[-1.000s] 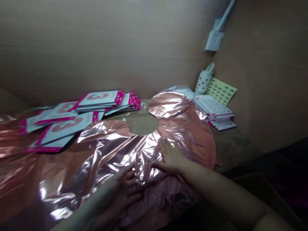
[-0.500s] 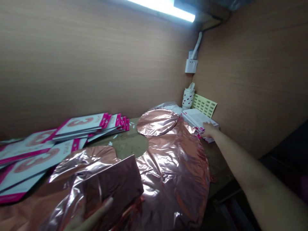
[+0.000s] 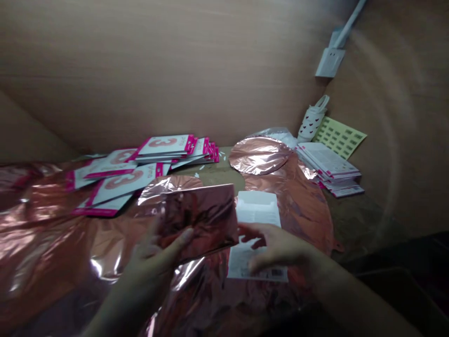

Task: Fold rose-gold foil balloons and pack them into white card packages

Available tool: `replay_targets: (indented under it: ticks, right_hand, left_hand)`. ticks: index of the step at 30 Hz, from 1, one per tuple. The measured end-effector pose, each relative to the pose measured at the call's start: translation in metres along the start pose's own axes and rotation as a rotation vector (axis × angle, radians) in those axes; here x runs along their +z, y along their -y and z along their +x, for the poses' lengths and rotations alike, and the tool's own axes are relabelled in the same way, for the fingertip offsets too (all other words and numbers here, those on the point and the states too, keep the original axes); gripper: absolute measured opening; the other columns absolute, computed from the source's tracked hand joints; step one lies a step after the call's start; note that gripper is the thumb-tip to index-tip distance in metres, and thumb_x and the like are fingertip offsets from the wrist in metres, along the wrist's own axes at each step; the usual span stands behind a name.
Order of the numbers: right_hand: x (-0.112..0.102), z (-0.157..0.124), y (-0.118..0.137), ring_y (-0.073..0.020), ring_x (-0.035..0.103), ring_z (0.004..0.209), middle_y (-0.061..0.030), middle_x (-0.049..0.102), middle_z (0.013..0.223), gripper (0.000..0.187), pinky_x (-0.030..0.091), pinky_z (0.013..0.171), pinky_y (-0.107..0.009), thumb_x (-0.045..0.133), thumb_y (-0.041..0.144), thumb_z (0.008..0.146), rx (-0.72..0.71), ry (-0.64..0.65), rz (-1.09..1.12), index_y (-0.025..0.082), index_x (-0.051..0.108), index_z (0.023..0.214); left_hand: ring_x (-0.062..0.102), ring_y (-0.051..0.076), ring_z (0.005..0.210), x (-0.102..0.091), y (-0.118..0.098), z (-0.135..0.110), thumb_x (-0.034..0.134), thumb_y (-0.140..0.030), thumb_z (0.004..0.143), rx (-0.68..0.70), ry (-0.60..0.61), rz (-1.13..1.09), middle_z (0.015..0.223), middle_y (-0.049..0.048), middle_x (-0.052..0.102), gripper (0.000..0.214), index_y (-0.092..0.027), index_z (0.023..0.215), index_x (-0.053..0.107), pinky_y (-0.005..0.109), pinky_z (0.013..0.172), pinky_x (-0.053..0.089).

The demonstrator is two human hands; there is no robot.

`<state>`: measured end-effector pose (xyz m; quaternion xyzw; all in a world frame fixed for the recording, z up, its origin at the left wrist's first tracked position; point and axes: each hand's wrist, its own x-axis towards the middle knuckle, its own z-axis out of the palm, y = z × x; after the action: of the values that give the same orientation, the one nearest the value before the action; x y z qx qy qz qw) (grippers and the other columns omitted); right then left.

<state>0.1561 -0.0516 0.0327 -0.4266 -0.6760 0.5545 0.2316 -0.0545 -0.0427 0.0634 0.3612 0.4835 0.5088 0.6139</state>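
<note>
Two hands working over a rose-gold foil balloon [image 3: 301,210]

Pink-edged packets [image 3: 163,145] are lying beyond; the left hand [image 3: 149,262] is pinching folded foil [image 3: 198,217] between thumb and fingers; the right hand [image 3: 277,245] is spreading its fingers over a white card [image 3: 257,210], grip unclear.

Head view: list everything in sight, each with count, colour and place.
folded foil balloon: one, rose gold, in the left hand
printed card: one, white, on the spread foil by the right hand
spread foil balloon: count unclear, rose gold, across the front of the bench
round foil piece: one, rose gold, towards the back
number 3 packs: many, white and pink, loose stacks back left
card stack: one, white and pink, back right
sticker sheet: one, pale yellow, against the right wall
heart-print bag: one, white with red hearts, back corner
plastic bag: one, clear, behind the round foil
wall socket: one, white, right wall
left hand: bottom left, holding the folded foil
right hand: bottom right, at the card
</note>
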Motion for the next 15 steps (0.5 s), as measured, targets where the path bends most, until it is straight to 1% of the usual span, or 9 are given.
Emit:
replay_targets:
  ticks: [2,3,4,6,7,9,12,14,15]
  right_hand:
    - [-0.021,0.006,-0.004,-0.0245,0.059,0.101,-0.0110,0.061,0.115,0.066,0.047,0.085,-0.038,0.060,0.058,0.067,-0.048,-0.021,0.366,0.016,0.053,0.118]
    - [-0.031,0.010,-0.007,-0.0224,0.061,0.099,-0.0102,0.062,0.113,0.058,0.047,0.087,-0.038,0.059,0.051,0.072,-0.054,-0.051,0.490,0.016,0.053,0.117]
    - [-0.042,0.012,-0.011,-0.0206,0.063,0.095,-0.0091,0.064,0.110,0.050,0.047,0.087,-0.037,0.060,0.043,0.074,-0.055,-0.115,0.595,0.016,0.054,0.115]
    - [-0.066,0.015,-0.022,-0.0187,0.065,0.088,-0.0071,0.067,0.102,0.037,0.049,0.086,-0.036,0.064,0.026,0.073,-0.033,-0.306,0.763,0.016,0.057,0.108]
    - [-0.079,0.015,-0.029,-0.0179,0.066,0.084,-0.0064,0.069,0.097,0.031,0.050,0.084,-0.035,0.064,0.021,0.073,0.001,-0.392,0.786,0.016,0.059,0.103]
    - [-0.105,0.012,-0.041,-0.0169,0.067,0.077,-0.0061,0.070,0.088,0.022,0.052,0.081,-0.033,0.061,0.016,0.075,0.097,-0.493,0.787,0.014,0.060,0.097]
    - [-0.134,0.005,-0.056,-0.0179,0.068,0.075,-0.0070,0.071,0.084,0.024,0.053,0.079,-0.035,0.062,0.009,0.073,0.220,-0.473,0.763,0.013,0.061,0.097]
    - [-0.139,0.001,-0.063,-0.0189,0.068,0.072,-0.0069,0.071,0.081,0.027,0.055,0.074,-0.035,0.065,0.007,0.069,0.268,-0.484,0.725,0.013,0.062,0.095]
    - [-0.138,-0.001,-0.065,-0.0188,0.068,0.069,-0.0068,0.071,0.079,0.027,0.056,0.071,-0.034,0.067,0.005,0.067,0.290,-0.504,0.701,0.012,0.063,0.092]
  left_hand:
    - [0.060,0.029,0.101,0.026,0.014,-0.001,0.071,-0.022,0.069,0.032,0.217,-0.012,0.116,0.0070,0.063,0.068,-0.025,0.129,0.041,0.038,0.083,0.052]
    - [0.058,0.029,0.105,0.038,0.023,-0.001,0.067,-0.026,0.074,0.052,0.281,0.008,0.120,0.0082,0.060,0.066,-0.025,0.133,0.037,0.041,0.087,0.049]
    - [0.055,0.029,0.110,0.047,0.034,-0.001,0.062,-0.029,0.078,0.101,0.305,0.077,0.125,0.0093,0.056,0.064,-0.025,0.136,0.033,0.044,0.092,0.045]
    - [0.043,0.030,0.122,0.056,0.056,-0.003,0.055,-0.037,0.083,0.251,0.328,0.370,0.137,0.0108,0.044,0.062,-0.025,0.138,0.030,0.050,0.102,0.032]
    - [0.034,0.032,0.128,0.055,0.066,-0.004,0.055,-0.040,0.082,0.324,0.376,0.563,0.141,0.0110,0.037,0.062,-0.024,0.138,0.032,0.052,0.106,0.023]
    - [0.018,0.034,0.135,0.044,0.077,-0.006,0.058,-0.044,0.079,0.386,0.625,0.908,0.145,0.0098,0.028,0.062,-0.024,0.135,0.040,0.056,0.108,0.008]
    - [0.018,0.033,0.135,0.015,0.063,0.000,0.057,-0.041,0.080,0.338,1.018,1.118,0.141,0.0053,0.036,0.050,-0.032,0.129,0.047,0.057,0.107,0.004]
    - [0.026,0.030,0.133,-0.002,0.040,0.009,0.055,-0.035,0.081,0.275,1.104,1.129,0.133,0.0016,0.049,0.032,-0.037,0.112,0.060,0.054,0.108,0.011]
    - [0.035,0.031,0.128,-0.005,0.028,0.014,0.061,-0.032,0.076,0.225,1.056,1.091,0.123,0.0018,0.058,0.021,-0.036,0.095,0.069,0.051,0.106,0.020]
